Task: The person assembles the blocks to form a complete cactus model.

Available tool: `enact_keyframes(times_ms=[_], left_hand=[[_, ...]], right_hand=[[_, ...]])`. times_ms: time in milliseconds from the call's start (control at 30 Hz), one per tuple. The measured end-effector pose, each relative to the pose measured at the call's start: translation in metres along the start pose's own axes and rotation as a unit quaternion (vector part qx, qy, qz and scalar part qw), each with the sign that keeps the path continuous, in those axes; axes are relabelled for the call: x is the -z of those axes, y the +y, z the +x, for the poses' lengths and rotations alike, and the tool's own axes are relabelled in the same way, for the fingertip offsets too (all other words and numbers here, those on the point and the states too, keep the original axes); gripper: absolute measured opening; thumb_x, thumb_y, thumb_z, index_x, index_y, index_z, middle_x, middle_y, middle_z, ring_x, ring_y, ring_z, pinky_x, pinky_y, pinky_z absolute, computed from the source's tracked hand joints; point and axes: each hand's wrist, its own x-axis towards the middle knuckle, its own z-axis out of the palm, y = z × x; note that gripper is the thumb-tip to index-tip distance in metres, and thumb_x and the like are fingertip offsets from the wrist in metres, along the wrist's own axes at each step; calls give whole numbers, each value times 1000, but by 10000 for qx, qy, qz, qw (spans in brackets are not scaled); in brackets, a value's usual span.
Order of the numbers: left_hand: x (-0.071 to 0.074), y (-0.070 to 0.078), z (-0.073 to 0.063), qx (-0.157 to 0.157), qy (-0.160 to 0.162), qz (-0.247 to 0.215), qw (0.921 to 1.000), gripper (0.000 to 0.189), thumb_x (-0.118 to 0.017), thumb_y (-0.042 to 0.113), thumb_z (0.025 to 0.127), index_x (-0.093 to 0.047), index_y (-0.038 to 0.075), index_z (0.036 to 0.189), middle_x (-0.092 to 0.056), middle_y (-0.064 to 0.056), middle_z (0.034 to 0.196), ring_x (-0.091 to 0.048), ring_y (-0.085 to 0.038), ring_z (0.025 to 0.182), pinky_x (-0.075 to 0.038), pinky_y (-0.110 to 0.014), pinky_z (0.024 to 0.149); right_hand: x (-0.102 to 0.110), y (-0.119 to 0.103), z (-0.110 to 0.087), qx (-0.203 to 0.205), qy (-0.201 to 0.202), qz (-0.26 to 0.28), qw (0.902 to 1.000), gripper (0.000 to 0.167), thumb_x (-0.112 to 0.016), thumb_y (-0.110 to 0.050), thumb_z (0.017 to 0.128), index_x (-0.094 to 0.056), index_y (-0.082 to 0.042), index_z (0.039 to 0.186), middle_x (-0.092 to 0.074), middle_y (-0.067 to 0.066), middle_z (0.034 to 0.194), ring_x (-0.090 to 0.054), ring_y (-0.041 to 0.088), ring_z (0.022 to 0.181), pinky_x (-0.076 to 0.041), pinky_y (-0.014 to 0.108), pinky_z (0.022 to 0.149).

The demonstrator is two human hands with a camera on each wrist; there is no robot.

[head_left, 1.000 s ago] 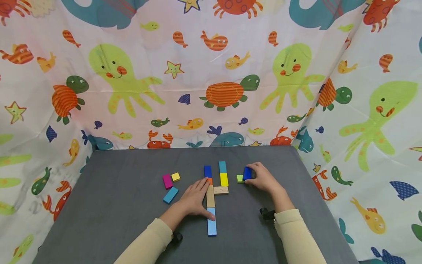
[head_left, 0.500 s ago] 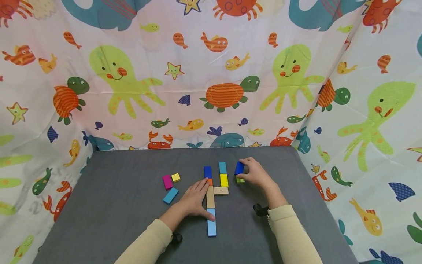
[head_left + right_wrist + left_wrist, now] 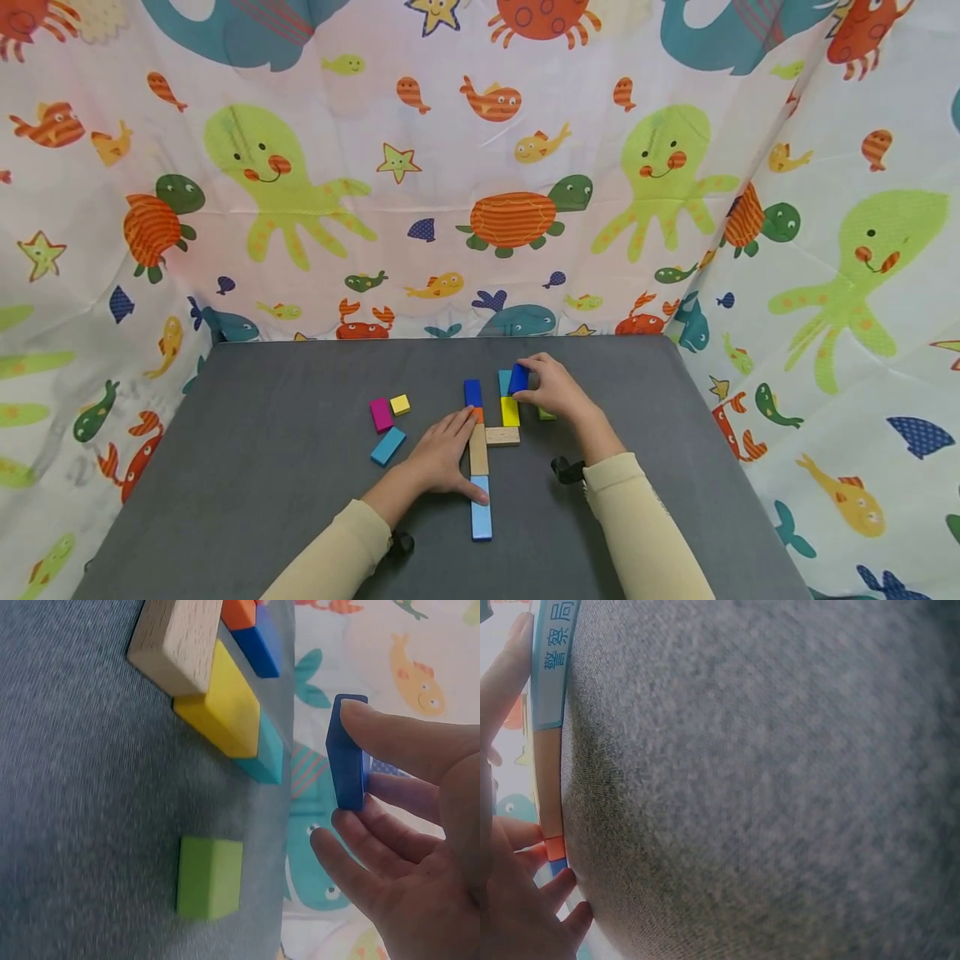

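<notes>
My right hand [image 3: 555, 387] pinches a blue block [image 3: 348, 761] between thumb and fingers. In the right wrist view the block is off the table; from the head it overlaps the teal block [image 3: 504, 382]. My left hand [image 3: 442, 454] rests along a column of blocks, fingers near the orange block [image 3: 555, 848] and thumb at the light blue block [image 3: 551, 675]. That column also has a wooden block [image 3: 478, 450] and, at its far end, another blue block [image 3: 472, 392]. A crosswise wooden block [image 3: 502, 437] joins its right side, with a yellow block [image 3: 510, 411] beyond.
Left of the column lie a magenta block [image 3: 381, 414], a small yellow block [image 3: 400, 404] and a blue block [image 3: 387, 445]. A green block [image 3: 210, 877] sits to the right, partly hidden from the head. Patterned curtains [image 3: 450, 183] border the grey table [image 3: 262, 467].
My right hand has carried the blue block leftward, past the green block to the teal and yellow blocks. My left hand has stayed in place.
</notes>
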Motion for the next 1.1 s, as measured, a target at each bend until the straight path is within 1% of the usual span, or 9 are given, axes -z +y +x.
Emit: enact_keyframes(times_ms=[333, 433, 667, 900, 1033, 1100], left_hand=[[-2, -3, 2, 6, 5, -24, 10000, 142, -85, 79, 66, -17, 13, 171, -13, -8, 179, -18, -36, 162, -20, -60, 128], [-1, -3, 1, 10, -3, 3, 10000, 142, -84, 81, 65, -18, 14, 171, -14, -8, 179, -19, -36, 162, -21, -59, 128], [-2, -5, 1, -96, -65, -126, 9999, 142, -85, 80, 67, -17, 13, 171, -12, -8, 179, -17, -36, 163, -18, -60, 129], [1, -2, -1, -84, -52, -64, 9999, 140, -84, 80, 68, -17, 13, 171, -12, -8, 179, -18, -36, 162, -20, -60, 128], [1, -2, -1, -80, -37, -64, 9999, 140, -85, 79, 67, -18, 13, 171, -13, -9, 179, -18, -37, 162, -21, -61, 128], [0, -2, -1, -100, -17, -57, 9999, 140, -85, 79, 68, -19, 12, 171, -13, -9, 179, -19, -37, 162, -21, -61, 128]], right_hand=[[-11, -13, 20, 64, -61, 55, 9999, 67, -83, -22, 94, -57, -4, 152, -55, 20, 148, -56, 40, 134, -48, 56, 113], [-14, -18, 27, 75, -138, 8, 9999, 66, -84, -22, 94, -58, -5, 152, -56, 19, 149, -56, 38, 134, -47, 54, 114], [-18, -28, 40, 79, -327, -75, 9994, 66, -83, -22, 94, -57, -8, 153, -54, 18, 152, -55, 37, 136, -46, 53, 115], [-24, -31, 58, 112, -251, 5, 9996, 68, -82, -21, 95, -54, -7, 156, -53, 18, 153, -54, 37, 139, -44, 53, 117], [-31, -31, 68, 203, -283, 29, 9994, 68, -82, -23, 96, -53, -5, 155, -52, 19, 155, -51, 38, 142, -42, 52, 119], [-35, -30, 71, 184, -307, 61, 9993, 67, -81, -23, 96, -54, -5, 155, -52, 19, 155, -52, 38, 142, -42, 53, 119]])
